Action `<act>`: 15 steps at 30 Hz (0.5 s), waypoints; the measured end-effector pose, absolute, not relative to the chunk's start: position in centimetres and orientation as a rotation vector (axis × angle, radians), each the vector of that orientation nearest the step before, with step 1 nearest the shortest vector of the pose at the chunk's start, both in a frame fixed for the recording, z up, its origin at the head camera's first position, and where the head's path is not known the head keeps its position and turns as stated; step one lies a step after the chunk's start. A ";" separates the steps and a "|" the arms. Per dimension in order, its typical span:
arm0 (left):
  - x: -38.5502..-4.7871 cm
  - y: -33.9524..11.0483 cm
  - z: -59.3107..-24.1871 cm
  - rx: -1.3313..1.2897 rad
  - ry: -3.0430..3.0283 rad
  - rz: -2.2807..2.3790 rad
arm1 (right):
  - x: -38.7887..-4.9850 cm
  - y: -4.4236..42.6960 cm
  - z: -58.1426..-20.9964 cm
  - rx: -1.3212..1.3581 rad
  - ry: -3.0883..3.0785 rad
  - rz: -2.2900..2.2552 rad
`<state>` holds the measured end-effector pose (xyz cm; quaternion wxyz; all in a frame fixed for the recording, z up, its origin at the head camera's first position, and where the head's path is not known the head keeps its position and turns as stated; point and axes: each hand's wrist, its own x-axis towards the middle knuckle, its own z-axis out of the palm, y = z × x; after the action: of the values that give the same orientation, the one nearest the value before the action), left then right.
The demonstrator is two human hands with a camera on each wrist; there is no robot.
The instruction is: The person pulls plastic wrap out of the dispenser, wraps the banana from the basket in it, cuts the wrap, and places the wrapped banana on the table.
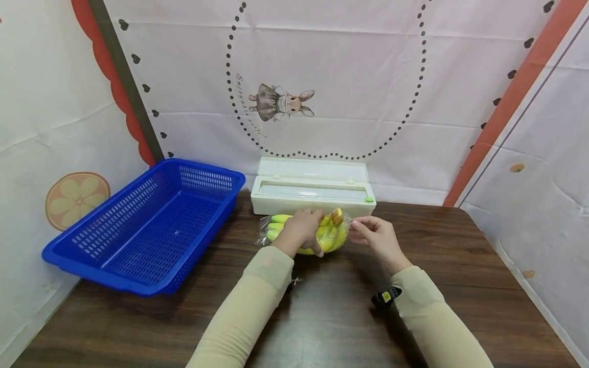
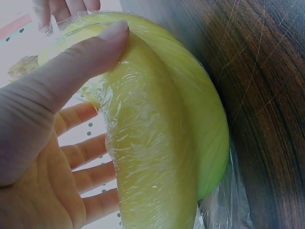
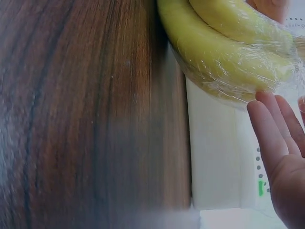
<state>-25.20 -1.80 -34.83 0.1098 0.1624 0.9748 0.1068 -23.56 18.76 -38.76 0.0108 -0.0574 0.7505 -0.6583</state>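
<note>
A bunch of bananas (image 1: 327,236) in clear plastic wrap lies on the table, just in front of a white box. My left hand (image 1: 303,230) holds the bunch from above; the thumb (image 2: 90,59) lies across one banana and the fingers reach round the other side. At the stem end, my right hand (image 1: 375,237) pinches the edge of the plastic wrap (image 1: 346,219) between thumb and fingertips. Its fingers (image 3: 271,124) look nearly straight in the right wrist view, with the thumb mostly hidden. Loose wrap also gathers at the bananas' left tips (image 1: 276,225).
Behind the bananas stands the white cling film box (image 1: 313,207), lid raised, a green tab (image 1: 369,199) at its right end. A blue plastic basket (image 1: 142,235) with slotted walls sits at the left. Printed cloth (image 1: 349,76) backs the brown wooden table (image 1: 331,317).
</note>
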 end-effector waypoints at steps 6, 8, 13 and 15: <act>-25.2 -2.0 -35.0 0.483 2.866 0.327 | -24.2 18.3 -39.1 -0.121 2.355 -2.065; -25.1 -2.0 -35.0 0.483 2.865 0.331 | -24.4 18.2 -39.2 -0.114 2.367 -2.058; -25.2 -2.0 -35.1 0.486 2.874 0.331 | -24.7 17.5 -39.3 -0.131 2.458 -2.006; -25.2 -1.9 -35.1 0.486 2.879 0.329 | -24.8 17.3 -39.4 -0.155 2.507 -1.978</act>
<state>-25.22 -1.89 -35.15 0.1016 0.1647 0.9748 0.1114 -24.85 17.30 -39.45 -0.0277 -0.0486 0.7838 -0.6185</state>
